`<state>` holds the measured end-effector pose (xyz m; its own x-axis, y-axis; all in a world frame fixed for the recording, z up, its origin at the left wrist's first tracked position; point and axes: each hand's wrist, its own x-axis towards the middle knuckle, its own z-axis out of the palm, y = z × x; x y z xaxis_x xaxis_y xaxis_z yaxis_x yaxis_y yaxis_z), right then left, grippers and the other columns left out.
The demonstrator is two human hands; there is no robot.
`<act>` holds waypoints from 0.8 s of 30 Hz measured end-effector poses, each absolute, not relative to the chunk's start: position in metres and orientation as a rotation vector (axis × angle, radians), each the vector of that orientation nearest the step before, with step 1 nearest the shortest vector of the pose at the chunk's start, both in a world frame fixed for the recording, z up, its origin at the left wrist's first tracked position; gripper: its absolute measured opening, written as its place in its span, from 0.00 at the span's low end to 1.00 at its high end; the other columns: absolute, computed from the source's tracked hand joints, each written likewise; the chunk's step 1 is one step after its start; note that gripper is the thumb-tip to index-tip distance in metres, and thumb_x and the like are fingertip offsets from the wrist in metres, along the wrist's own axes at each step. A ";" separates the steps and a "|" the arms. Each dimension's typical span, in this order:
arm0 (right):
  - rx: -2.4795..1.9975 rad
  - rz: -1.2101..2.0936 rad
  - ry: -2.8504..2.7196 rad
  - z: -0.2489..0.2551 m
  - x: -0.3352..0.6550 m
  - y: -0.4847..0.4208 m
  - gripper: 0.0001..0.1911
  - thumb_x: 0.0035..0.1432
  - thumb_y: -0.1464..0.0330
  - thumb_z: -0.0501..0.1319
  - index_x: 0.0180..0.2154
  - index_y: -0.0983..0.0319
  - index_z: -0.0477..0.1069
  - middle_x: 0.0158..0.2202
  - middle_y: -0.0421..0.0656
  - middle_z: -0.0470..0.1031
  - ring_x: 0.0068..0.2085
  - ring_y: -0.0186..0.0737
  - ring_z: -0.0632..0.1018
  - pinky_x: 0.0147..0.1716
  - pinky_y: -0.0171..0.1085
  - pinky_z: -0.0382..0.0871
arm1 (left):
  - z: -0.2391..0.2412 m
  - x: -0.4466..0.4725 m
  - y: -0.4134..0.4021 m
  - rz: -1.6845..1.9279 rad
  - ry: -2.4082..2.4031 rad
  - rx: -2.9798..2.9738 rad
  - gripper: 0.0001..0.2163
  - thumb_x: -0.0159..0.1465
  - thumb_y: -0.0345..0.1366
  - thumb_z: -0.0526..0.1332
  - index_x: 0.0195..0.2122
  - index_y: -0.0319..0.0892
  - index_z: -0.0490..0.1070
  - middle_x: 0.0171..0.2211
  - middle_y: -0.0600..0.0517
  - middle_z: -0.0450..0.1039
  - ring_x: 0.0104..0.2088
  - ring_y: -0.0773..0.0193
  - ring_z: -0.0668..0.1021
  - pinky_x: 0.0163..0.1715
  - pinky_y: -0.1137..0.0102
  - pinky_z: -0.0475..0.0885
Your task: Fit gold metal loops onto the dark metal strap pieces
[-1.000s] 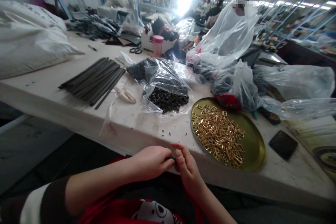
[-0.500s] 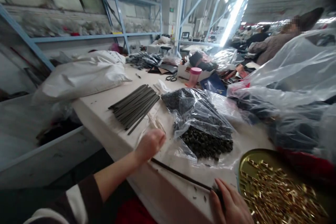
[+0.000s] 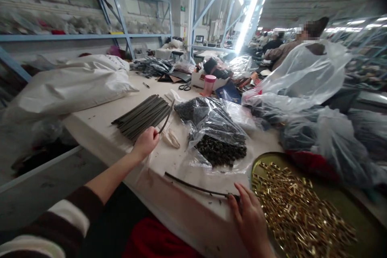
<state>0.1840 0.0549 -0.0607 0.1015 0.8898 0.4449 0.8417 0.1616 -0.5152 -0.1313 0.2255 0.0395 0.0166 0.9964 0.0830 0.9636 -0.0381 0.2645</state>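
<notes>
My left hand (image 3: pixel 147 143) is closed round the lower end of a dark narrow strip (image 3: pixel 167 117), which sticks up and away from the fist. Beside that hand lies a pile of similar dark strips (image 3: pixel 142 115). Near the table's front edge, my right hand (image 3: pixel 249 211) grips the right end of another dark strip (image 3: pixel 193 186); its other end rests on the cloth. Something dark shows between the right fingers, too hidden to name. Past both hands, a clear plastic bag (image 3: pixel 211 119) spills small black pieces (image 3: pixel 222 151). A tray (image 3: pixel 256 161) of gold-coloured metal fittings (image 3: pixel 299 205) adjoins my right hand.
A large white sack (image 3: pixel 69 84) lies at the left. Farther back are scissors (image 3: pixel 184 86), a pink-lidded jar (image 3: pixel 209 84) and a blue packet (image 3: pixel 229 92). Plastic-wrapped bundles (image 3: pixel 302 127) crowd the right, with a person (image 3: pixel 282 50) behind them.
My left hand has moved up and left to the pile and now holds a strip there. My right hand still holds its strip. The view has swung to the right.
</notes>
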 end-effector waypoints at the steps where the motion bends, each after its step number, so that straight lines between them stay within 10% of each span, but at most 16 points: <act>1: -1.639 0.172 -1.629 -0.052 0.181 0.051 0.19 0.56 0.58 0.52 0.46 0.62 0.65 0.44 0.52 0.70 0.45 0.50 0.70 0.43 0.49 0.64 | 0.046 -0.124 0.207 0.398 2.007 2.163 0.08 0.61 0.36 0.48 0.36 0.39 0.62 0.34 0.48 0.70 0.36 0.63 0.72 0.37 0.72 0.65; 8: -1.252 0.962 -0.768 0.013 0.167 0.019 0.15 0.57 0.55 0.51 0.38 0.59 0.62 0.19 0.33 0.58 0.18 0.29 0.59 0.17 0.29 0.54 | 0.068 -0.084 0.077 0.128 0.996 1.836 0.02 0.54 0.32 0.54 0.26 0.41 0.61 0.21 0.58 0.62 0.22 0.70 0.67 0.21 0.77 0.60; 24: -1.082 1.596 -0.312 0.004 0.117 -0.035 0.14 0.49 0.59 0.61 0.34 0.63 0.67 0.15 0.31 0.59 0.15 0.24 0.59 0.15 0.26 0.51 | 0.038 -0.018 0.019 0.209 0.691 0.780 0.09 0.53 0.35 0.62 0.32 0.38 0.65 0.28 0.54 0.69 0.19 0.77 0.67 0.15 0.81 0.55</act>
